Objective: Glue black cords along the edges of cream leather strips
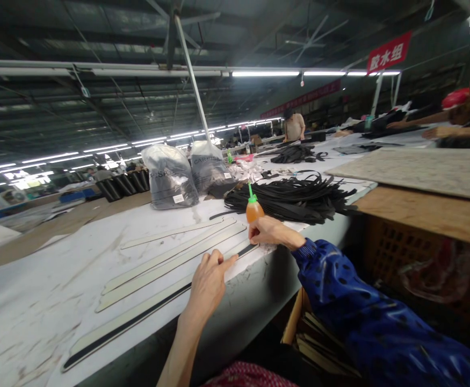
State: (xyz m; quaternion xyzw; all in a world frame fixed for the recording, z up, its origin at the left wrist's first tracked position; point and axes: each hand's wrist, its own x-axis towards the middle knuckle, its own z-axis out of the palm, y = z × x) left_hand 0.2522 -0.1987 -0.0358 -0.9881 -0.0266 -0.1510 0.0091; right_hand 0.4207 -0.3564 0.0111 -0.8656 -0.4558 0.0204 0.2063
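Observation:
A long pale strip piece (93,334) with a black band (138,318) along it lies at the table's front edge. My left hand (210,277) rests on it, index finger stretched along the band, the other fingers bent. At the band's far end, my right hand (265,231) pinches with fingertips down on the strip; whether it holds the band's tip is hidden. Just behind the right hand stands an orange glue bottle (254,208) with a green nozzle. More pale strip pieces (170,267) lie behind, without black bands.
A heap of black strips (295,196) lies behind the bottle. Two plastic-wrapped bags (170,177) stand at the table's back. A wooden board (424,169) is at the right, with a co-worker's arms (452,130) beyond. Below the table edge is a box of pale pieces (319,344).

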